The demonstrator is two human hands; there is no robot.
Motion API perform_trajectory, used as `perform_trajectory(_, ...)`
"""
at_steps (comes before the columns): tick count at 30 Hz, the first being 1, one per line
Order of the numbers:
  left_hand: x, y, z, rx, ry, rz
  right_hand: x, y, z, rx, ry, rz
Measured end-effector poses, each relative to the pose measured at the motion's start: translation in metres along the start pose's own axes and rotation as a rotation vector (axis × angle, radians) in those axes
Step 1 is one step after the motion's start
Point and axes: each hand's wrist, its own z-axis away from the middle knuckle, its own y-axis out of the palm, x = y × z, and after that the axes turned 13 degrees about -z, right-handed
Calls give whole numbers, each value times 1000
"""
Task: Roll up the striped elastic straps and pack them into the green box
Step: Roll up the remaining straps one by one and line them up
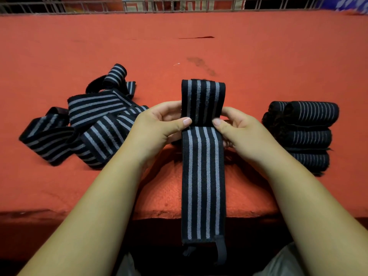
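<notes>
Left of centre, on the red-orange cloth-covered surface (199, 46): a loose heap of black elastic straps with grey stripes (95, 124), tangled and unrolled, several of them, exact count unclear. All of these are yet to be rolled.

Left grip (157, 126) is just right of the heap, fingers curled round the left edge of the one long black-and-grey striped strap in work (203, 166), with the thumb (179, 124) pressed on its front face.

The strap runs near to far down the middle. Its far end is folded over into a first flat turn that stands up between the two grips. Its long tail lies toward the person, over the near edge of the surface and hanging off, with a dark loop at the very end. Judged as the roll only just started, most of its length unwound.

Right grip (237, 128) mirrors the left, pinching the right edge of the same fold, thumb (221, 124) on the front. Both grips hold the strap, neither is free.

Right: a stack of finished tight rolls of the same striped strap (306, 134), at least three, lying near the right grip but apart from it.

No green box in view, so packing looks not yet begun. Roughly midway through the rolling by my estimate
</notes>
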Motion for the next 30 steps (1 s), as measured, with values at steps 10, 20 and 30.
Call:
perform_trajectory(10, -3, -7, 0, -42, -42, -43, 7, 3, 4, 20, 47, -66)
perform_trajectory(20, 1, -3, -5, -48, -69, -57, 11, 5, 5, 79, 170, -298)
perform_trajectory(30, -8, -5, -1, 6, -175, 30, 5, 1, 5, -14, -17, -287)
